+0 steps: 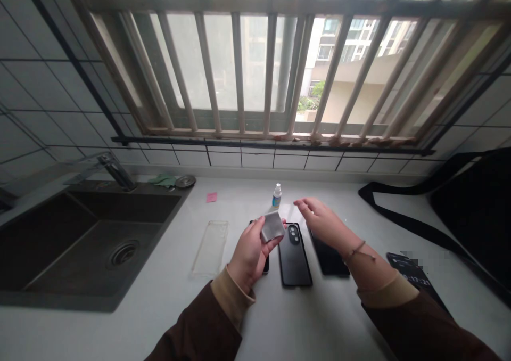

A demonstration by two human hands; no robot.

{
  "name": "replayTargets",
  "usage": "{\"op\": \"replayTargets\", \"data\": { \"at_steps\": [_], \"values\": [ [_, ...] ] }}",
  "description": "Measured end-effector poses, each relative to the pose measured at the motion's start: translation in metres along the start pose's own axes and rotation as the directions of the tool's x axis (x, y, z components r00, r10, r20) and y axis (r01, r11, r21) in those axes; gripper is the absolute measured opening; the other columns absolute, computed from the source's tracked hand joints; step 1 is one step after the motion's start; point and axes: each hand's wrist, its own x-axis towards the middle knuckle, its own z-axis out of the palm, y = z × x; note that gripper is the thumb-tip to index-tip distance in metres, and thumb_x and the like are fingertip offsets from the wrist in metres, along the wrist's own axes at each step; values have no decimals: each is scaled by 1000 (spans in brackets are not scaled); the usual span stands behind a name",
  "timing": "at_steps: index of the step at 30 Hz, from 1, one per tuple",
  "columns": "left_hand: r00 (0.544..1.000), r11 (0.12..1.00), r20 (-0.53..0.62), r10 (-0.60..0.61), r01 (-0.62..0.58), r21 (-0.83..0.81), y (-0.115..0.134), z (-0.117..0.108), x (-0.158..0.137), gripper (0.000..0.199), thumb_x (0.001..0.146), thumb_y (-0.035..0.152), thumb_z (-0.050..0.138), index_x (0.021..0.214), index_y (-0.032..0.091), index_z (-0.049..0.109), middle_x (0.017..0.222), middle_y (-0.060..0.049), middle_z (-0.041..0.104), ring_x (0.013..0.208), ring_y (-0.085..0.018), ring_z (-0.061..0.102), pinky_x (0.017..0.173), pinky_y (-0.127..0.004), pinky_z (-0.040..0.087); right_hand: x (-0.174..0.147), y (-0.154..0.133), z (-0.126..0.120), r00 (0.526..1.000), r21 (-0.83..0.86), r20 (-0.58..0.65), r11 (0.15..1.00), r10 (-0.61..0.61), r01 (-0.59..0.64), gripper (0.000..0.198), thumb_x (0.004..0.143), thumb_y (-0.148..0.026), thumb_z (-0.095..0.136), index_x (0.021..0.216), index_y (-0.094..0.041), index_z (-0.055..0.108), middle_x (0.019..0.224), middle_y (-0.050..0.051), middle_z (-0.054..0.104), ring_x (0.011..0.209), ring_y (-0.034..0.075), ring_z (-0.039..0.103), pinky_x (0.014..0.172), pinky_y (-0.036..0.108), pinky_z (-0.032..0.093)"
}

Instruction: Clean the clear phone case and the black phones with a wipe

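My left hand (249,252) is closed on a small grey square (273,227) that looks like a folded cloth, held above the counter. Partly hidden beneath that hand lies a dark phone (266,266). A black phone case with a camera cutout (295,260) lies in the middle, back side up. My right hand (323,220) hovers with fingers extended and nothing seen in them, over another flat black phone (331,257). Just beyond both hands a small white-capped bottle (276,198) stands upright. To the left a clear phone case (210,249) lies flat.
A dark sink (99,260) with a faucet (116,172) is at the left. Beside it are a green cloth (163,180) and a metal strainer (186,181). A pink note (211,197) lies nearby. At right are a phone showing digits (417,276) and a black bag (475,206).
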Motion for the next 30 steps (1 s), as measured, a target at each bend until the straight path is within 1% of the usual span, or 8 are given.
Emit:
{"op": "replayTargets", "data": {
  "at_steps": [5, 8, 10, 13, 15, 18, 21, 30],
  "values": [
    [989, 987, 133, 60, -79, 142, -2, 4, -5, 29, 102, 37, 62, 119, 15, 70, 132, -17, 71, 119, -29, 70, 93, -46, 65, -33, -34, 24, 961, 258, 275, 962, 16, -90, 48, 103, -59, 52, 101, -17, 77, 94, 7, 77, 86, 23, 68, 77, 32, 49],
    [973, 943, 208, 100, -160, 291, -3, 1, -6, 42, 103, 48, 58, 132, 18, 63, 137, -17, 68, 116, -28, 70, 93, -45, 63, -36, -43, 30, 980, 301, 200, 951, 1, -63, 41, 103, -50, 54, 96, -17, 77, 87, 5, 76, 80, 21, 66, 72, 29, 46],
    [951, 807, 203, 234, -306, 504, -1, -2, -7, 51, 103, 53, 57, 141, 20, 53, 125, -15, 72, 104, -25, 73, 88, -43, 62, -34, -46, 28, 995, 234, 102, 972, 7, -31, 36, 104, -45, 54, 94, -18, 77, 83, 4, 75, 77, 20, 65, 68, 28, 43],
    [783, 351, 250, 570, -507, 787, 6, -5, -15, 47, 101, 53, 62, 132, 18, 54, 101, -9, 71, 87, -21, 68, 80, -37, 56, -29, -49, 21, 999, 5, -29, 1000, 14, -14, 32, 104, -39, 54, 87, -20, 74, 79, 3, 73, 73, 19, 63, 65, 28, 37],
    [642, 74, 438, 629, -611, 788, 7, -5, -21, 31, 102, 50, 63, 108, 19, 61, 88, -5, 66, 79, -19, 63, 75, -34, 51, -26, -51, 19, 996, -188, -84, 982, -12, -4, 32, 105, -34, 54, 82, -20, 71, 81, 4, 72, 74, 19, 62, 65, 29, 35],
    [464, -163, 788, 405, -811, 562, -1, -2, -26, 40, 98, 57, 66, 83, 21, 61, 72, -1, 61, 67, -17, 58, 65, -32, 44, -23, -53, 20, 995, -418, -85, 908, -52, 12, 31, 106, -29, 52, 82, -20, 70, 88, 7, 73, 77, 20, 62, 67, 31, 33],
    [341, -266, 922, 187, -885, 381, -16, 0, -25, 39, 101, 51, 64, 77, 20, 61, 69, -2, 64, 64, -17, 60, 59, -32, 42, -22, -54, 25, 999, -499, -30, 866, -38, 18, 31, 107, -29, 52, 84, -21, 72, 91, 8, 74, 79, 20, 64, 68, 32, 32],
    [459, -212, 888, -31, -871, 443, -16, 0, -29, 20, 98, 23, 55, 84, 22, 69, 75, -8, 69, 67, -20, 66, 60, -30, 45, -16, -61, 23, 992, -316, 116, 949, 42, -3, 39, 104, -36, 54, 72, -22, 71, 76, 7, 75, 71, 21, 62, 62, 31, 30]
  ]
}}
